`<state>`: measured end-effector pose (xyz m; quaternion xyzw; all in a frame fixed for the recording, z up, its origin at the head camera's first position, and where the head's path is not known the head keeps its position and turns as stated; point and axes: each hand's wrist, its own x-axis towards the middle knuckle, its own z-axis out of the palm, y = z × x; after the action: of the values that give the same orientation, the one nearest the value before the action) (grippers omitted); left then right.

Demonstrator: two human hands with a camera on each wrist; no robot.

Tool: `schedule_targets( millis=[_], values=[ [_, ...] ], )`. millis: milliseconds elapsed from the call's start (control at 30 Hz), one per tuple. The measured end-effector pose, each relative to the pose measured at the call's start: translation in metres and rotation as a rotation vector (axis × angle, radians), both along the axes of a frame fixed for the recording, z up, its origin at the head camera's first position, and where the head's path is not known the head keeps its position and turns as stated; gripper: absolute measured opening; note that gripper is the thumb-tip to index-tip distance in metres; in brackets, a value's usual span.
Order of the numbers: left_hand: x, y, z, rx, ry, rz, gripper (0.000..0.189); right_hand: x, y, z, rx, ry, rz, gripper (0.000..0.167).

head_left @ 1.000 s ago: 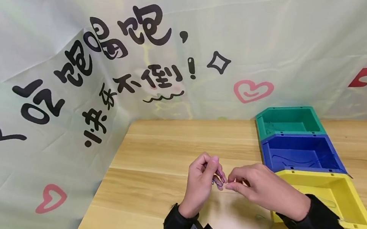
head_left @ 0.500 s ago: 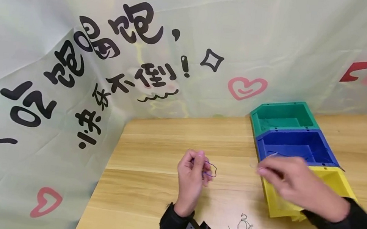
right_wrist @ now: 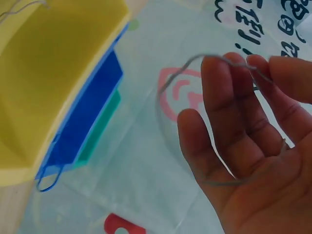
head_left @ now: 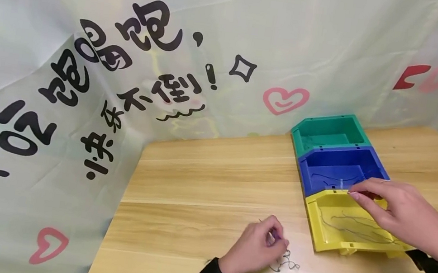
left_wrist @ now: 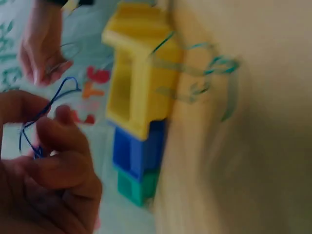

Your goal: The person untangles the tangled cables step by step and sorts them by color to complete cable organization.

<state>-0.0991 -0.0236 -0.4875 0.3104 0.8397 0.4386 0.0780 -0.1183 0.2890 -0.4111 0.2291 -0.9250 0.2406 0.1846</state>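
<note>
My left hand (head_left: 256,249) is low over the table, its curled fingers holding a thin blue-purple string (left_wrist: 52,101) that loops out past the fingertips in the left wrist view. A tangled dark green string (head_left: 289,264) lies on the table just beside that hand. Over the yellow bin (head_left: 312,221), my right hand (head_left: 410,214) pinches a thin grey string (right_wrist: 162,92) between thumb and forefinger. It bends in a wide loop in the right wrist view, with the other fingers loosely spread. Several grey strings lie inside the yellow bin.
Behind the yellow bin stand a blue bin (head_left: 303,174) with blue strings inside and a green bin (head_left: 295,139), joined in a row. A blue loop (right_wrist: 48,183) hangs over the blue bin's edge. A printed cloth (head_left: 232,29) encloses the wooden table (head_left: 198,175).
My right hand has parted from the left and moved right to the yellow bin with the grey string. My left hand has dropped nearer the green string. The head view has shifted slightly right.
</note>
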Motion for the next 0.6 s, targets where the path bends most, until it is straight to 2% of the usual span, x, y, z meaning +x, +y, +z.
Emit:
schedule_targets(
  millis=[100, 167, 233, 267, 333, 433, 600],
  values=[
    [0.01, 0.007, -0.007, -0.3, 0.069, -0.079, 0.028, 0.0, 0.003, -0.005, 0.027, -0.037, -0.018, 0.026],
    [0.016, 0.014, -0.013, -0.5, 0.136, -0.111, 0.035, 0.0, 0.005, -0.008, 0.041, -0.061, -0.025, 0.029],
    [0.019, 0.019, -0.02, -0.623, 0.199, -0.117, 0.031, 0.0, 0.007, -0.011, 0.053, -0.08, -0.021, 0.032],
    [0.02, 0.021, -0.023, -0.651, 0.233, -0.113, 0.026, 0.0, 0.008, -0.013, 0.055, -0.088, -0.017, 0.033],
    [0.019, 0.022, -0.025, -0.649, 0.269, -0.104, 0.014, 0.0, 0.01, -0.016, 0.058, -0.086, -0.007, 0.034],
    [0.013, 0.02, -0.019, -0.539, 0.235, -0.101, 0.004, -0.001, 0.012, -0.021, 0.065, -0.099, -0.001, 0.032],
    [-0.001, 0.007, -0.002, -0.18, 0.024, -0.088, 0.006, 0.003, 0.019, -0.029, 0.084, -0.142, -0.013, 0.029]
  ],
)
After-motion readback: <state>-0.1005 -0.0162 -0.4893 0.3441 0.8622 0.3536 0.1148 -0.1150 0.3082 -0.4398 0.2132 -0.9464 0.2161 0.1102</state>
